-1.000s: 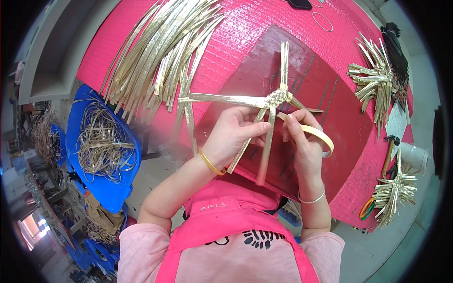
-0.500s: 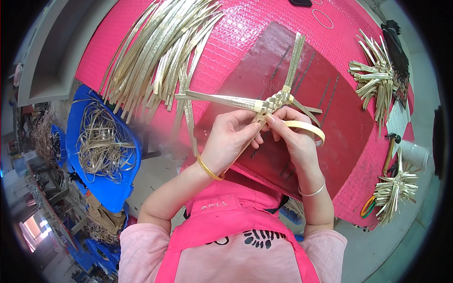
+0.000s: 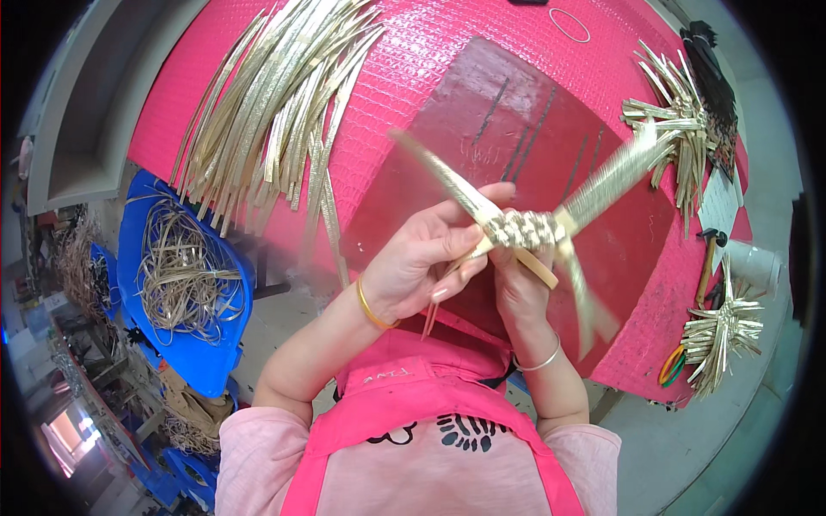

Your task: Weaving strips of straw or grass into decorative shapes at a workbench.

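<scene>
A short band woven from shiny gold strips (image 3: 527, 230) is raised above a dark red board (image 3: 594, 193), its loose strip ends fanning out on both sides and blurred on the right. My left hand (image 3: 422, 258) pinches its left end between thumb and fingers. Beneath the weave is my right hand (image 3: 520, 297), closed against its underside, with most of its fingertips hidden behind the strips. A pale yellow tape roll (image 3: 539, 269) shows partly at my right hand, the rest covered by the woven band.
Loose gold strips (image 3: 267, 120) lie bundled at the far left of the pink table (image 3: 387, 77). Woven gold pieces (image 3: 723, 331) and a hammer (image 3: 711, 258) sit along the right edge. A blue bin (image 3: 185, 344) of tangled strips stands left, below the table.
The woven band has been turned so its patterned face shows, and its strip ends have swung round to the right. My right hand has moved underneath it; the tape roll is now mostly hidden.
</scene>
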A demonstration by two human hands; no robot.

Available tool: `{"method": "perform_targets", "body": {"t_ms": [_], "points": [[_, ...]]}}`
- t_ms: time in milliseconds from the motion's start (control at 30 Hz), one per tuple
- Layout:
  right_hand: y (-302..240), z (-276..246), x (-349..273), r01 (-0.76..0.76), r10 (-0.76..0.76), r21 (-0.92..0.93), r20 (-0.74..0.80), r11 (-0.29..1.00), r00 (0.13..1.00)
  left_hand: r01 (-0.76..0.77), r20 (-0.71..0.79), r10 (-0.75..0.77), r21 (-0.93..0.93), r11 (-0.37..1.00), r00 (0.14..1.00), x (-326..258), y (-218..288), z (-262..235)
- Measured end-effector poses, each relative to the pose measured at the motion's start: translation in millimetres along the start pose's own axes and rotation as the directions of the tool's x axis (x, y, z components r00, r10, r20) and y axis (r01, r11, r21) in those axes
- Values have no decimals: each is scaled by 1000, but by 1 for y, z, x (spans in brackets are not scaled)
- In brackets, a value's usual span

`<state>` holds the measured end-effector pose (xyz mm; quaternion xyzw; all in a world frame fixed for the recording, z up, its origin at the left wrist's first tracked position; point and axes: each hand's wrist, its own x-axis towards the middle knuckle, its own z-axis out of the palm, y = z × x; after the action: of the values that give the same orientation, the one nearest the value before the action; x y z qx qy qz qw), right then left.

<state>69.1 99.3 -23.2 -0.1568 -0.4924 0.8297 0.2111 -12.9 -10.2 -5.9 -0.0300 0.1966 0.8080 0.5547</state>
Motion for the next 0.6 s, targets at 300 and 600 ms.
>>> {"method": "perform_targets", "body": {"t_ms": [300,600], "points": [[-16,12,7,242,-216,-536,112,809,970,-337,282,604,941,-24,745,-17,5,23],[-20,17,5,-63,69,-69,84,996,994,-36,-36,38,64,997,999,-7,9,15]]}}
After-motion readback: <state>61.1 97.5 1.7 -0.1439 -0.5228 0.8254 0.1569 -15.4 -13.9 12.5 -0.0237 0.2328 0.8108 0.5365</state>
